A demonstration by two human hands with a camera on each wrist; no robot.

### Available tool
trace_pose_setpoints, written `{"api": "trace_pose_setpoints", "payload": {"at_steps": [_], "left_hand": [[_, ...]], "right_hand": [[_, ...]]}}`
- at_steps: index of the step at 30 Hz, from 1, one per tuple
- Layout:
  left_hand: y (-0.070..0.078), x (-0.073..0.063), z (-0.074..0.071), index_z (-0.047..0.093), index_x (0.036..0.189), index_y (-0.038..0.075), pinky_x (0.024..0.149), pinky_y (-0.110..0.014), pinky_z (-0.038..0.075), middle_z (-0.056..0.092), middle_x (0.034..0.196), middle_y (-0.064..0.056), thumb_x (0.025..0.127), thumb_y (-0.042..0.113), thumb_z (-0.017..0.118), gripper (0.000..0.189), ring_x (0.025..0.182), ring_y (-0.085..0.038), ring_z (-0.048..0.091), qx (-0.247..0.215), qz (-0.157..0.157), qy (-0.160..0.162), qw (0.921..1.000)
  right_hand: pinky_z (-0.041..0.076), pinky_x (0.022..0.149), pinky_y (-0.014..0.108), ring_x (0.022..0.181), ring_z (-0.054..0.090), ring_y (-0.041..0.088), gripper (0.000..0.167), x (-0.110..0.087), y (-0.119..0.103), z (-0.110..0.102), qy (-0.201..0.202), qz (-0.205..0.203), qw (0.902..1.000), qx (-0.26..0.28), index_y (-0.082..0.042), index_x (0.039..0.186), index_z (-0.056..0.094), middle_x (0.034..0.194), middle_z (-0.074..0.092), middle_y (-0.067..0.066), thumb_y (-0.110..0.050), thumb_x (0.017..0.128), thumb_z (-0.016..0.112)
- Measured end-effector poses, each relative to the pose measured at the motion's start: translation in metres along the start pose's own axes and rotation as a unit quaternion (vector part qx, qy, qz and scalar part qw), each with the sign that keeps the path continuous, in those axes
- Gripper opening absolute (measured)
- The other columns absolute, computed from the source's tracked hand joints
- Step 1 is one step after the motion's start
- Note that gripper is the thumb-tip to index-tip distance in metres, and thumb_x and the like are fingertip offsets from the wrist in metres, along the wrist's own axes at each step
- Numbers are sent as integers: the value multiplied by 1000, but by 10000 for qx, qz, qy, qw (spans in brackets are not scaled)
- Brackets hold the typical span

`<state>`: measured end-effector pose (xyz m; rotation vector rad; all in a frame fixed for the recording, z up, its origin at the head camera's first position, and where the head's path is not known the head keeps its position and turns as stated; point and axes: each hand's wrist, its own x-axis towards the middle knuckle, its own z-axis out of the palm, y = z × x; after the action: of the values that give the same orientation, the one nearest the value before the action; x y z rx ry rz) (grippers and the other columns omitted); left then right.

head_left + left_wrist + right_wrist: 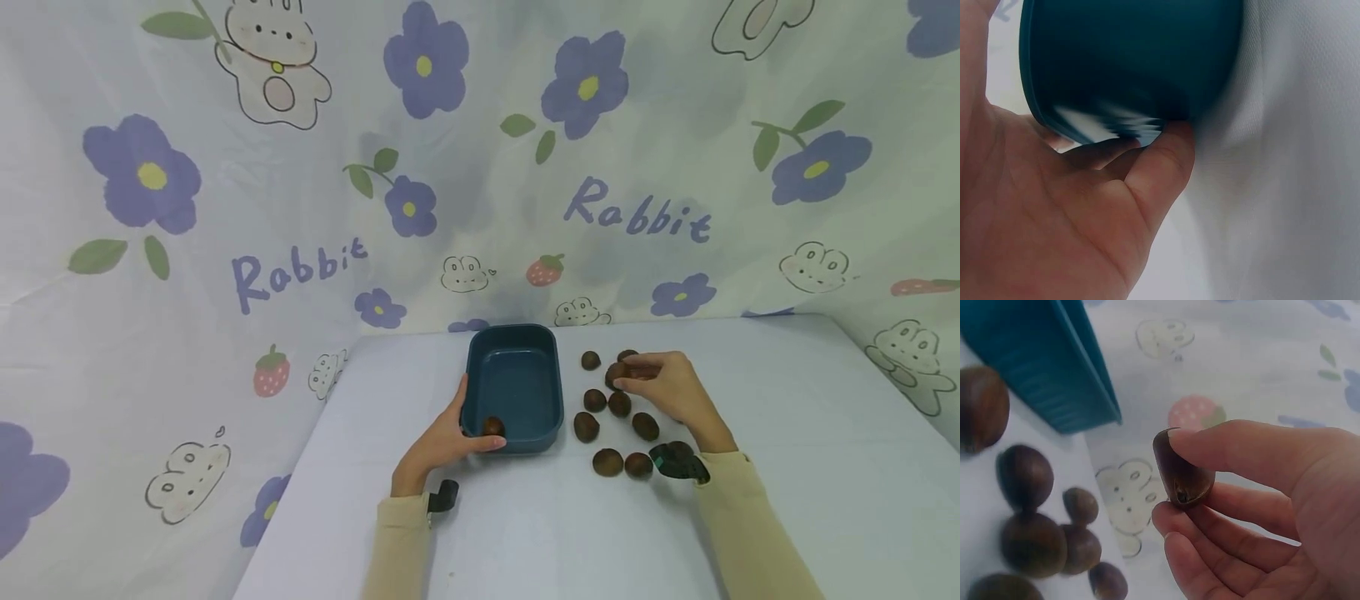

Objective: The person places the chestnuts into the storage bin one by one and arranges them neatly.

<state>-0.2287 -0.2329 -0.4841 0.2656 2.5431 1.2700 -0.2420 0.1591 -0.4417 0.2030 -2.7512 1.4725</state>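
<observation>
A dark teal box (pixel 517 383) stands on the white table with one brown chestnut (pixel 492 427) inside its near left corner. My left hand (pixel 442 440) grips that corner, fingers along the left side and thumb across the near end. In the left wrist view the thumb (pixel 1169 156) presses against the box wall (pixel 1129 56). To the right of the box, my right hand (pixel 667 387) pinches a single chestnut (pixel 1184 472) between thumb and fingertips. The right wrist view shows it raised off the tabletop, its glossy side facing the camera.
Several loose chestnuts (pixel 587 427) lie scattered right of the box, some (pixel 638 465) close to my right wrist. A cloth (pixel 480 167) printed with flowers and rabbits hangs behind the table (pixel 540 533) and along its sides.
</observation>
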Motion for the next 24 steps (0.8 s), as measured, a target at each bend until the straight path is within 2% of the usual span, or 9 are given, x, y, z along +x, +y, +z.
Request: {"api": "trace_pose_setpoints", "payload": {"at_steps": [14,19,24], "left_hand": [[-2,0,1,-9,166,38,123,-67,28,6,177,-2,74,62,87,135,161,-36,19,-91,70,25,9999],[-2,0,1,-8,166,37,123,-67,28,6,177,-1,74,62,87,135,161,-35,20,-88,113,35,9999],[-2,-1,0,-8,166,36,123,-67,29,6,177,-2,74,63,86,135,161,-36,19,-64,64,24,10000]], "right_hand": [[59,98,44,111,75,31,50,2,-27,25,-327,-222,9960,803,1,130,70,120,76,18,-26,89,82],[59,100,48,112,74,32,50,7,-41,35,-424,-337,9949,849,1,130,69,123,75,20,-26,90,82],[62,92,45,107,75,31,47,11,-55,48,-508,-418,9949,765,-1,127,72,117,77,17,-25,88,83]]}}
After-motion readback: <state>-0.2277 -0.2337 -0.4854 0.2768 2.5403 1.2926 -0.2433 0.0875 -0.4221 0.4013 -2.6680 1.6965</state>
